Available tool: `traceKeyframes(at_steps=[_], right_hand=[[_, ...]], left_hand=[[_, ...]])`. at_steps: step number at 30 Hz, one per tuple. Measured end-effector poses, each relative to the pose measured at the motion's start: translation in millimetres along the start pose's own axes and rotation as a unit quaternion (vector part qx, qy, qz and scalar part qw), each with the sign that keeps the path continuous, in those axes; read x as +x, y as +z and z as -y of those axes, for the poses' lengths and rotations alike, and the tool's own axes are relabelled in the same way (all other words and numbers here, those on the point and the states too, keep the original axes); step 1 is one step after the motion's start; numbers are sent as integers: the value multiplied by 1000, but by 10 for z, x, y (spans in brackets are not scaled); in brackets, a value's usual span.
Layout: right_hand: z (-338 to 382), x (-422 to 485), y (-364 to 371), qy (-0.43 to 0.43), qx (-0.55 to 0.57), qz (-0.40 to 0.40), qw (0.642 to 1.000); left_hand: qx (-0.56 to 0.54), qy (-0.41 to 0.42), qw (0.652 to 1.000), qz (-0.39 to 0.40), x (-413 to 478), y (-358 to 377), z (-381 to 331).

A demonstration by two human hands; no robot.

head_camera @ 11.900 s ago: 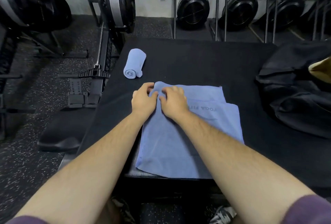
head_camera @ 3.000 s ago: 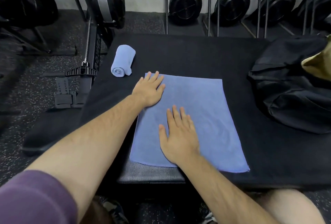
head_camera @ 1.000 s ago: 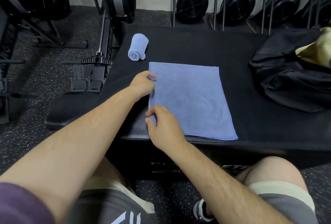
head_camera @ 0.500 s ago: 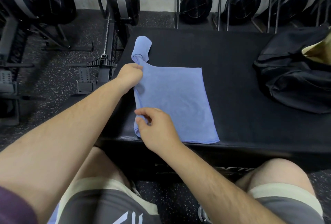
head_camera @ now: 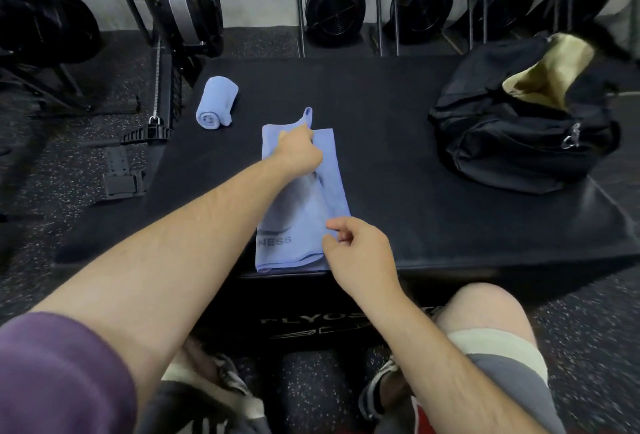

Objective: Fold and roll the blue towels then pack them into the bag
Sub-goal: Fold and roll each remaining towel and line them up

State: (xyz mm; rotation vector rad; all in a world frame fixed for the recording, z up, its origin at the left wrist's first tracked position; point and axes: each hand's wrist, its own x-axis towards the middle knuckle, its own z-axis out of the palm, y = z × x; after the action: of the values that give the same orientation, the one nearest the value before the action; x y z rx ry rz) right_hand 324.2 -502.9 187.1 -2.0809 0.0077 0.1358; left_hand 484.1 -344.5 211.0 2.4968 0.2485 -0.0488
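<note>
The black bag sits open at the black platform's right edge, tan lining showing; its contents cannot be seen. 1 rolled towel lies near the far left corner. The folded blue towel reaches the near edge, the left hand pinching its far corner, the right hand pinching its near right edge.

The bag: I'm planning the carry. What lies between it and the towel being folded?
In the head view, only bare black platform top lies between the bag and the folded towel.
</note>
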Motion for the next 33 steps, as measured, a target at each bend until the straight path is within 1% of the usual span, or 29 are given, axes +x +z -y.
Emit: traceKeyframes(at_steps=[1, 4, 8, 12, 14, 17, 20, 23, 25, 27, 28, 30, 31, 33], right_hand=[[-44, 5, -52, 4, -5, -2, 1000], [-171, 36, -143, 21, 2, 6, 1000], [-267, 76, -162, 22, -12, 26, 999], [-278, 101, -174, 17, -17, 42, 999], [-273, 101, -162, 12, -22, 44, 999], [-271, 109, -147, 9, -41, 41, 998], [-292, 123, -128, 6, -64, 30, 998], [-291, 112, -84, 4, -88, 37, 995], [-286, 96, -46, -5, -147, 34, 988], [-277, 80, 1, -38, -242, -5, 970], [-271, 86, 34, -74, -281, -33, 956], [-270, 134, 134, -167, -306, -62, 935], [-274, 173, 190, -201, -315, -50, 926], [-311, 241, 272, -220, -345, 16, 913]], left_hand=[[-2, -1, 1000, 7, -3, 65, -57], [2, 7, 1000, -8, 41, 215, -167], [15, 0, 999, 38, 85, 371, -246], [-1, -3, 999, 47, 148, 482, -169], [-4, 18, 998, 56, 131, 501, -133], [-15, 77, 995, 62, 25, 469, -138], [-1, 111, 993, 34, -49, 468, -47], [14, 135, 990, 28, -274, 462, 46], [91, 129, 987, -11, -497, 475, 132], [181, 108, 976, -62, -775, 493, 234], [201, 92, 973, -72, -908, 513, 293], [212, 67, 973, -53, -1137, 566, 402], [206, 59, 976, -31, -1218, 599, 448], [192, 54, 980, -5, -1319, 663, 544]])
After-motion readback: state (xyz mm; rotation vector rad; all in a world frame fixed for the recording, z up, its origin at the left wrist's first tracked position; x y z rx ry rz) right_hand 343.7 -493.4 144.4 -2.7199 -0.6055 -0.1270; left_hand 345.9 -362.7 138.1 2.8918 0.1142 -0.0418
